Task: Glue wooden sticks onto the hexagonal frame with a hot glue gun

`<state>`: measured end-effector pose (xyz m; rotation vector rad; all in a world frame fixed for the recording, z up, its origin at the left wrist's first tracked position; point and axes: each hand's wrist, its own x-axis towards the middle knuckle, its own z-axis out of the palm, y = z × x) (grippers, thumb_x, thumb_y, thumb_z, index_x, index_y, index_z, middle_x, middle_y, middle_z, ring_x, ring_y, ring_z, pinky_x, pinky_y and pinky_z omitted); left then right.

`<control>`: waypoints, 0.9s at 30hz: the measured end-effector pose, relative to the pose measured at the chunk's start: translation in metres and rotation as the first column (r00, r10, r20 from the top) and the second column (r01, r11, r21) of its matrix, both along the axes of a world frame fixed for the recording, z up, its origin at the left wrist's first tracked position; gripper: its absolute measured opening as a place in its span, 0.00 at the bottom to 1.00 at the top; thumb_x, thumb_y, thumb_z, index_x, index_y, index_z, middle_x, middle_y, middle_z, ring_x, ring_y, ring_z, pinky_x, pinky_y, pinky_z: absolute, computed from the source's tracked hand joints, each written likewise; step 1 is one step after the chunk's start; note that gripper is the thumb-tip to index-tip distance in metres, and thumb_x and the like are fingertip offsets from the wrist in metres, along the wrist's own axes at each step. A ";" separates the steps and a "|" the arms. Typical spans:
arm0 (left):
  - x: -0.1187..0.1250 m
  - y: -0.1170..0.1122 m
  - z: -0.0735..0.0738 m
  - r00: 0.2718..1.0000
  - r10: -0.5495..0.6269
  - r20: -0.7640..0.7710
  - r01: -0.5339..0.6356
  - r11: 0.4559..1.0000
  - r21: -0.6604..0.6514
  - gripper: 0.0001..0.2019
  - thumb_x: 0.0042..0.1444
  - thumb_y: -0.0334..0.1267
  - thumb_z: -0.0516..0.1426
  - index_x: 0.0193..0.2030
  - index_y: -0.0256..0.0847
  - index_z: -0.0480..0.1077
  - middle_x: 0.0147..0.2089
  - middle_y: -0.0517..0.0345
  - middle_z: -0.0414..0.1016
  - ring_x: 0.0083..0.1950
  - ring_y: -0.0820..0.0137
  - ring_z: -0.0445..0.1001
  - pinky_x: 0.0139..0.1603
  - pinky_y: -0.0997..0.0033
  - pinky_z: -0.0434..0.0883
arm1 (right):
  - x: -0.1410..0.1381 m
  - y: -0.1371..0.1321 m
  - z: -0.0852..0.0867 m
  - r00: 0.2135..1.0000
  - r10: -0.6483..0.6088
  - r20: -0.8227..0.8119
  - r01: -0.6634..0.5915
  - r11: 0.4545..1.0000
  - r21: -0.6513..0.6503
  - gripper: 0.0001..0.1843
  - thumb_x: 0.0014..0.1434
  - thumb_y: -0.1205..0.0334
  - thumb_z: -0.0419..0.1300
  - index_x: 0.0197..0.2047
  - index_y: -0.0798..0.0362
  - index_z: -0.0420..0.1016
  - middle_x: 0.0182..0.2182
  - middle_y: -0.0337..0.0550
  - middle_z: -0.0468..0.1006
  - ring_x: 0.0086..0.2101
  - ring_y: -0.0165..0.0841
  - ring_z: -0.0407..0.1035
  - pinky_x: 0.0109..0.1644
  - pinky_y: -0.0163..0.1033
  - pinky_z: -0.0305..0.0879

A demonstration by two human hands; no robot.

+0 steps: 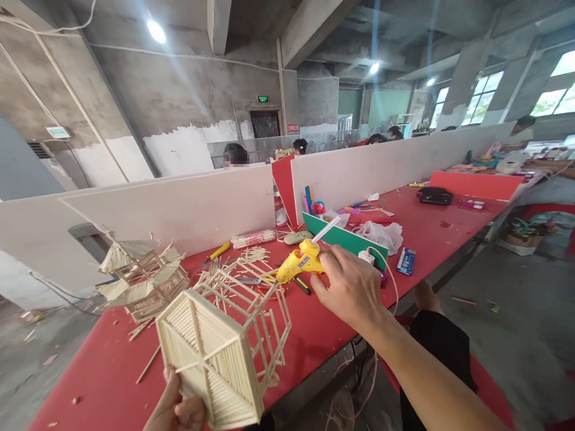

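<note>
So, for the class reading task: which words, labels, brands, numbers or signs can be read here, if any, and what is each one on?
No text can be read with certainty.
Yellow glue gun: lettering on its side, too small to read.
Blue packet on the table: pale characters, too blurred.
Green sign above the door: too small.
Red wall sign beside the door: white characters, too small.

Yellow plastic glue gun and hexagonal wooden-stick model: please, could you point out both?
Yellow plastic glue gun (296, 265): head view, on its body.
Hexagonal wooden-stick model (221, 352): head view, on its slatted face.
</note>
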<state>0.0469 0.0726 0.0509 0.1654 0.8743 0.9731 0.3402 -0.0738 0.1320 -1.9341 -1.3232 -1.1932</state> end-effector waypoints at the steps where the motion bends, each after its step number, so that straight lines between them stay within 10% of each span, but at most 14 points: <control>1: 0.000 -0.001 0.001 1.000 0.010 0.028 -0.009 1.000 -0.024 0.11 0.67 0.31 0.49 0.36 0.41 0.72 0.28 0.68 0.75 0.17 0.85 0.67 0.13 0.89 0.62 | 0.001 0.000 0.000 1.000 -0.006 -0.001 0.006 1.000 -0.005 0.09 0.56 0.65 0.58 0.42 0.52 0.71 0.30 0.40 0.71 0.31 0.33 0.64 0.32 0.39 0.52; 27: -0.007 0.001 -0.008 0.998 -0.049 -0.038 0.050 0.998 0.032 0.04 0.62 0.28 0.57 0.38 0.40 0.68 0.28 0.65 0.71 0.19 0.83 0.62 0.15 0.86 0.60 | 0.007 0.002 -0.001 0.999 -0.015 0.044 0.016 1.000 -0.015 0.04 0.56 0.68 0.56 0.37 0.52 0.71 0.30 0.40 0.72 0.30 0.32 0.64 0.33 0.39 0.51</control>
